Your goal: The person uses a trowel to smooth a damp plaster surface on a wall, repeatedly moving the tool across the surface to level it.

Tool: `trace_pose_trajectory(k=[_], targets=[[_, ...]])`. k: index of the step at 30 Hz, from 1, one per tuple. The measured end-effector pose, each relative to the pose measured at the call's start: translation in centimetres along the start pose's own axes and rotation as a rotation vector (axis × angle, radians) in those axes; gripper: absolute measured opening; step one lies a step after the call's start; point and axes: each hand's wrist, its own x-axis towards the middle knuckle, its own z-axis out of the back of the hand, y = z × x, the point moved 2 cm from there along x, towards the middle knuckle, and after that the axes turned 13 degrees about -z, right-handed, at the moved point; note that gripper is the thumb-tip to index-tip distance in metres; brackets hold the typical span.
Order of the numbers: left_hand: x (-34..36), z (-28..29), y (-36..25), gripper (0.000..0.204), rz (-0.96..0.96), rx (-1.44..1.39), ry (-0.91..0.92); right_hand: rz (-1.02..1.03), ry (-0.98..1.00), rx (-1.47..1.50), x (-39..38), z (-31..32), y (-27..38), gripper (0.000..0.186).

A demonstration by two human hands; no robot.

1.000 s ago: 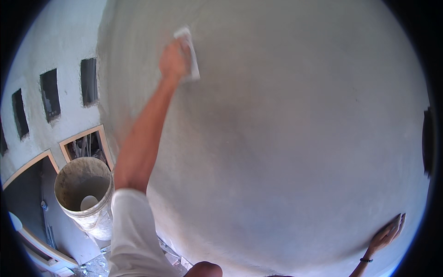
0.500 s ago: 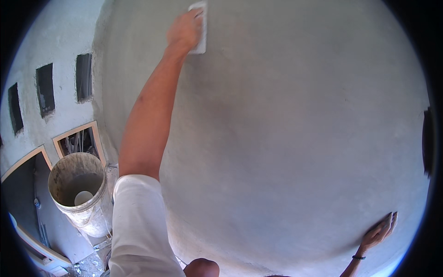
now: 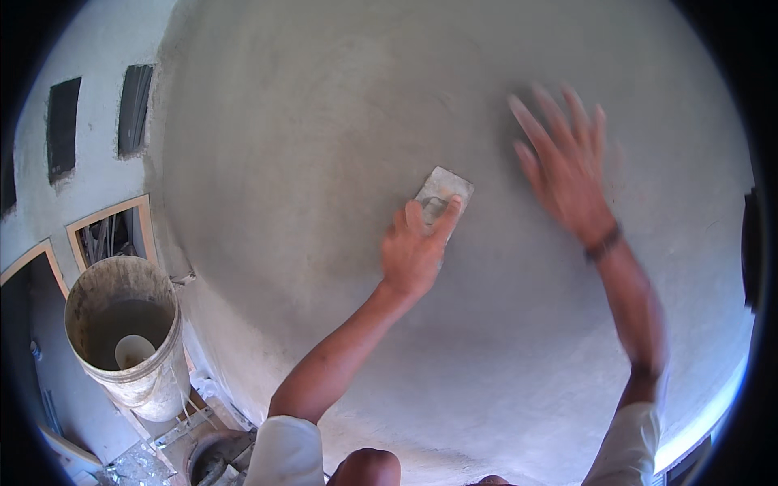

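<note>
Grey wall (image 3: 324, 105), mostly smooth, tone patchy, prob. well along but unfinished; float (image 3: 448, 180), 1 pc, against it near centre, gripped by L hand (image 3: 412, 253) fingers; R hand (image 3: 571, 178) (blurred) empty, fingers spread.

- Two bare hands: one left hand (image 3: 411, 257), one right hand (image 3: 572, 183)
- One rectangular plastering float (image 3: 440, 182)
- One dark wristband (image 3: 604, 242)
- One stained white bucket (image 3: 158, 377)
- One round white object (image 3: 134, 350)
- Three dark rectangular wall openings (image 3: 63, 130)
- Two tan opening frames (image 3: 147, 227)
- Two pale short sleeves (image 3: 284, 451)
</note>
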Motion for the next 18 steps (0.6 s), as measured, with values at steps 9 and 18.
trace_pose_trajectory(k=[9,18], targets=[[-0.4,0.1,0.4,0.070,-0.027,-0.012,-0.022,-0.067,0.066,-0.381,11.3,-5.8,3.0,0.047],[-0.2,-0.3,0.4,0.072,-0.025,-0.022,-0.031,-0.036,-0.029,-0.210,9.8,-6.1,1.9,0.040]])
